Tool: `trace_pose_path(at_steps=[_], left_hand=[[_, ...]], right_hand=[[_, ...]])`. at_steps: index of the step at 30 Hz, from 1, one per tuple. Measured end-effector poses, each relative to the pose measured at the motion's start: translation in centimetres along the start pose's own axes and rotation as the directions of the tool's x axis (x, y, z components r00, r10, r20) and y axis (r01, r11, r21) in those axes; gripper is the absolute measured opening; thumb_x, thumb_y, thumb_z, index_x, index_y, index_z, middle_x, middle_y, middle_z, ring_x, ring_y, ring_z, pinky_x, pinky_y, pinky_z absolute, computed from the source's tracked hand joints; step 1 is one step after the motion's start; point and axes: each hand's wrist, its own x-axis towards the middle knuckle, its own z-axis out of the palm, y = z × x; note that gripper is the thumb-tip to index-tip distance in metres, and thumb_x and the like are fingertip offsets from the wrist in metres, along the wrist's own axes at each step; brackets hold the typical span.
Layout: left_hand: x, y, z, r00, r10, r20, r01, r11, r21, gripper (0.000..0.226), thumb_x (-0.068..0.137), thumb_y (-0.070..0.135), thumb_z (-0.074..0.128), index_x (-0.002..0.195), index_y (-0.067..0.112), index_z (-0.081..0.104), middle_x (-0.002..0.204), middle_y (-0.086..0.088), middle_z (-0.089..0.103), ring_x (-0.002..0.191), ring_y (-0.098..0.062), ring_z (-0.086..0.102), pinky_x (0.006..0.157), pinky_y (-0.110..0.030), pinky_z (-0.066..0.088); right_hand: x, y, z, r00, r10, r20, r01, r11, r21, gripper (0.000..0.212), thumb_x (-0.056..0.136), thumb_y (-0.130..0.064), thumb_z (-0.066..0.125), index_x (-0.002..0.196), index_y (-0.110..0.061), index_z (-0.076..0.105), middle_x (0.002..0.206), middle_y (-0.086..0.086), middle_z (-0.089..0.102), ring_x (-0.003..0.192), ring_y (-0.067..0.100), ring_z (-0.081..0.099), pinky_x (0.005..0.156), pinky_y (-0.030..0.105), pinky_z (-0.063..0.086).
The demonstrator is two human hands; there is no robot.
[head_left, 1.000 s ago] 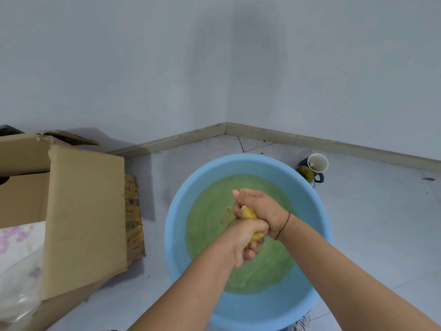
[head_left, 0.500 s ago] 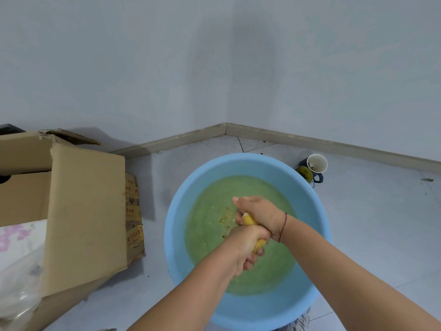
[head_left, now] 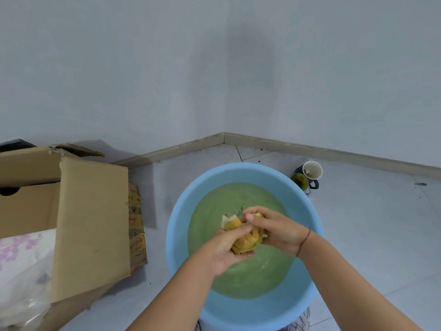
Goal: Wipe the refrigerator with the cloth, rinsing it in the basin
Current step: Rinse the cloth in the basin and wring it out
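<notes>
Both hands meet over the middle of the basin, and between them sits a bunched, wet yellow cloth. The left hand lies under and around the near end of the wad, palm turned up and fingers curled loosely about it; the right hand closes over the far right side, fingertips pinching the folds, a thin dark cord at its wrist. One pale corner of the cloth pokes out to the left of the fingers. The grip looks like that of someone wringing or regathering the cloth above the water, so that the drips fall back in and not onto the floor. Beneath them the round light-blue plastic basin holds cloudy green water, with small flecks floating near the hands. The basin stands on a pale tiled floor in the corner of a room with plain grey walls and a beige skirting board. To the left, close beside the basin, is an open brown cardboard box with a flap hanging down and printed tape on its side; a crinkled clear plastic sheet lies at its near edge. At the far right, just past the rim, are a white cup and a dark mug. No refrigerator is in view, so the wiping itself would have to happen elsewhere; nothing blocks the hands where they are.
</notes>
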Motion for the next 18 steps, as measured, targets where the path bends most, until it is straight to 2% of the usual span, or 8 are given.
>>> trace_pose_path(at_steps=[3,5,7,10,12,15,17,18], left_hand=[[-1.1,1.4,-0.4,0.999,-0.03,0.028,0.032,0.997,-0.072,0.055,0.073,0.043,0.071,0.116,0.01,0.064,0.116,-0.017,0.068,0.108,-0.034,0.064,0.101,-0.056,0.044],[-2.0,2.6,-0.3,0.999,0.003,0.04,0.001,0.996,-0.084,0.053,0.075,0.049,0.068,0.116,0.015,0.064,0.112,-0.014,0.071,0.107,-0.035,0.065,0.102,-0.055,0.043],[-3.2,3.5,0.3,0.995,0.067,0.07,-0.063,0.996,-0.061,0.053,0.074,0.048,0.066,0.117,0.017,0.064,0.112,-0.011,0.071,0.11,-0.031,0.064,0.104,-0.051,0.043],[-5.8,5.3,2.1,0.981,0.157,0.111,-0.15,0.986,-0.073,0.054,0.075,0.04,0.067,0.121,0.012,0.063,0.116,-0.011,0.07,0.107,-0.026,0.065,0.087,-0.04,0.052],[-7.5,7.0,2.7,0.959,0.238,0.153,-0.228,0.97,-0.082,0.057,0.078,0.029,0.07,0.128,0.005,0.057,0.122,-0.014,0.066,0.108,-0.025,0.065,0.083,-0.036,0.055],[-10.6,9.2,3.7,0.906,0.353,0.233,-0.358,0.933,-0.019,0.069,0.071,0.002,0.075,0.134,0.001,0.047,0.13,-0.019,0.06,0.116,-0.029,0.061,0.093,-0.038,0.054],[-13.3,11.0,5.1,0.886,0.399,0.237,-0.422,0.905,0.058,0.072,0.067,-0.004,0.073,0.134,0.002,0.045,0.13,-0.02,0.059,0.119,-0.032,0.059,0.094,-0.038,0.053],[-14.1,11.4,5.6,0.881,0.421,0.218,-0.45,0.887,0.107,0.074,0.065,-0.002,0.076,0.132,0.003,0.047,0.128,-0.019,0.061,0.117,-0.032,0.06,0.092,-0.038,0.053]], right_hand=[[-1.6,-0.5,-0.4,0.999,-0.05,0.002,0.05,0.999,-0.018,0.071,0.059,-0.031,0.084,0.12,-0.01,0.053,0.105,0.008,0.065,0.099,0.024,0.064,0.089,0.04,0.051],[-2.7,-1.7,0.4,0.978,-0.142,-0.155,0.122,0.984,-0.131,0.069,0.055,-0.04,0.084,0.108,-0.008,0.056,0.094,0.007,0.066,0.087,0.021,0.064,0.081,0.038,0.052],[-3.6,-3.2,1.8,0.923,-0.229,-0.31,0.173,0.965,-0.197,0.056,0.063,-0.05,0.078,0.098,-0.01,0.059,0.092,0.005,0.069,0.085,0.019,0.066,0.079,0.034,0.054],[-5.3,-5.8,3.3,0.871,-0.265,-0.413,0.212,0.962,-0.171,0.034,0.085,-0.046,0.065,0.094,-0.013,0.061,0.096,0.007,0.068,0.089,0.019,0.065,0.08,0.033,0.055],[-6.8,-8.1,3.5,0.884,-0.244,-0.399,0.235,0.969,-0.072,0.025,0.09,-0.035,0.06,0.1,-0.012,0.06,0.1,0.008,0.067,0.092,0.019,0.064,0.078,0.034,0.055],[-10.1,-12.0,3.4,0.933,-0.242,-0.267,0.293,0.941,0.17,0.022,0.093,-0.018,0.057,0.114,-0.013,0.058,0.108,0.007,0.063,0.097,0.021,0.062,0.074,0.033,0.054],[-12.8,-15.3,3.3,0.946,-0.288,-0.148,0.307,0.943,0.129,0.038,0.085,-0.007,0.065,0.122,-0.012,0.057,0.111,0.008,0.064,0.1,0.023,0.062,0.081,0.036,0.054],[-13.5,-16.3,3.4,0.948,-0.307,-0.089,0.309,0.951,0.02,0.047,0.078,-0.005,0.069,0.123,-0.011,0.057,0.113,0.01,0.065,0.102,0.025,0.062,0.086,0.038,0.053]])
